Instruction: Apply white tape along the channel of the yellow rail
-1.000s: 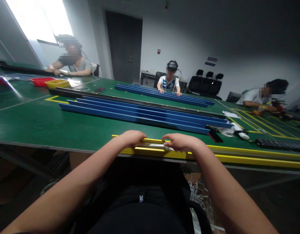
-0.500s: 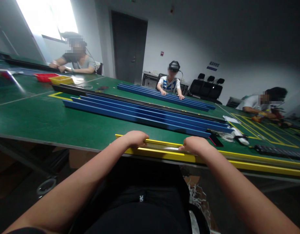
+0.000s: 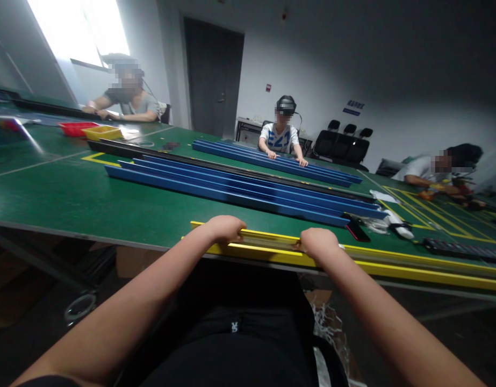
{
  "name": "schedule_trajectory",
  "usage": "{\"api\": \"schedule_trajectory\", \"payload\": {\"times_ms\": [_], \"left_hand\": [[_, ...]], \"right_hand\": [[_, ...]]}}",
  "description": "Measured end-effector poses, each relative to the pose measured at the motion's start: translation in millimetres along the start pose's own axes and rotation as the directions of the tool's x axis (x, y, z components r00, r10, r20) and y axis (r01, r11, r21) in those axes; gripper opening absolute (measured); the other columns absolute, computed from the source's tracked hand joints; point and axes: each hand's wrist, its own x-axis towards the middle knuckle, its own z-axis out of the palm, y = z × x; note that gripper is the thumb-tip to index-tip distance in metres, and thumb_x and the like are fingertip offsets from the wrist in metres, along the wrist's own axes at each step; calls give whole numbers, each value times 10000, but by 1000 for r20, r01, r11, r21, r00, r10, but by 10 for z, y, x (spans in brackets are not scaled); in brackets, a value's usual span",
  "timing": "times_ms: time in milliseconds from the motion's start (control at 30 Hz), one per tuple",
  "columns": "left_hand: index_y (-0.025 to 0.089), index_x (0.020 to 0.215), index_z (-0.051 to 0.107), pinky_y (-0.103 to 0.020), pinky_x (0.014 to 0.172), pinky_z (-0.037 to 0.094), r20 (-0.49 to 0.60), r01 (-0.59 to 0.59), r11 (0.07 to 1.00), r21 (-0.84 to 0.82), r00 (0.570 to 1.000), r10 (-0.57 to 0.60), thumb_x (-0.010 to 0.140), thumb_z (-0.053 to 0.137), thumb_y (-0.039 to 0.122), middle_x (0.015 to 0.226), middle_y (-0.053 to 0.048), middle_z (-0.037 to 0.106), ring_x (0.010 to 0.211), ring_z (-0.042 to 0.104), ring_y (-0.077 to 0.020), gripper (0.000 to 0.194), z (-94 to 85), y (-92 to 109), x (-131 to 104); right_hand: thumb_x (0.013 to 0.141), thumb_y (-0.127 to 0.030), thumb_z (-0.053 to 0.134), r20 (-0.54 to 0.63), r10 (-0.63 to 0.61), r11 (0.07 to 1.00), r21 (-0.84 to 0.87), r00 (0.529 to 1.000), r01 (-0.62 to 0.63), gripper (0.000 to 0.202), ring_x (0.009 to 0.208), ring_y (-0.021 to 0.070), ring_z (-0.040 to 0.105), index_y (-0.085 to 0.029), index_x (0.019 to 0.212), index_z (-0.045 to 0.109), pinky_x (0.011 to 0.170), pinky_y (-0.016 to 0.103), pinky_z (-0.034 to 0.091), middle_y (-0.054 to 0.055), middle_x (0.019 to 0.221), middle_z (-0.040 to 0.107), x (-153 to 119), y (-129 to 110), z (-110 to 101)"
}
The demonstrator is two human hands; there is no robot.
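Observation:
A long yellow channel profile (image 3: 396, 270) lies along the table's near edge, its hollow side facing up. My left hand (image 3: 227, 230) is closed over it near its left end, fingers curled past the rim. Further right, my right hand (image 3: 318, 242) is also closed on the channel, with bent fingertips reaching down into the hollow. The palms hide most of the fingers. Just right of my right hand, a small white bit (image 3: 342, 246) shows at the channel.
Behind the channel, several blue profiles (image 3: 231, 191) and a black one (image 3: 114, 149) lie across the green table (image 3: 62, 188). A phone (image 3: 358, 230) and a white object (image 3: 400, 226) sit right. Red (image 3: 73, 128) and yellow trays (image 3: 102, 133) stand left. Co-workers sit around the table.
My right hand has shifted slightly; the white patch seen between my hands no longer shows there, and a white bit now shows right of it. My left hand stays put.

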Motion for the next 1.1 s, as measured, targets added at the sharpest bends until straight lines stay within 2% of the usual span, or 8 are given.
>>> {"api": "schedule_trajectory", "payload": {"times_ms": [133,400,667,800,967,1100], "left_hand": [[254,977,669,-290,651,474,4,3,1000,7,1000,-3,764,547,434,971,-82,726,858,670,-251,304,15,1,22],[262,1006,683,-284,696,488,53,79,997,-7,995,-79,738,555,420,993,-78,731,865,667,-234,337,6,50,56],[215,958,711,-282,672,496,109,155,988,-20,982,-152,702,559,415,944,-107,736,809,668,-229,359,-21,109,106],[223,923,711,-272,622,480,85,134,991,-31,988,-131,681,561,368,889,-93,737,765,662,-221,320,-27,132,104],[236,900,708,-270,620,467,32,39,999,-18,999,-38,652,575,304,891,-76,737,758,655,-213,290,-24,184,119],[219,871,712,-278,596,460,33,47,999,11,998,-47,652,591,330,875,-97,733,747,656,-223,273,-25,240,156]], "right_hand": [[782,-477,584,3,22,1000,19,1000,-22,453,942,317,668,-132,1029,744,777,383,500,222,1037,695,-7,-47,-26],[780,-448,612,20,42,999,34,999,-43,429,981,329,657,-139,1049,740,796,411,501,227,1067,685,29,-87,-11],[752,-493,653,61,80,995,55,995,-83,485,1013,334,645,-131,1064,733,825,415,496,240,1114,667,68,-115,-21],[758,-483,652,61,86,994,59,994,-89,480,1017,325,646,-132,1076,728,832,413,496,245,1120,664,55,-123,-30],[757,-466,655,68,89,993,65,994,-94,477,1015,329,645,-121,1078,728,828,410,497,248,1121,662,65,-120,-20],[744,-416,663,69,75,994,68,995,-80,433,1005,332,648,-134,1066,733,819,422,500,233,1115,670,62,-114,-24]]}}
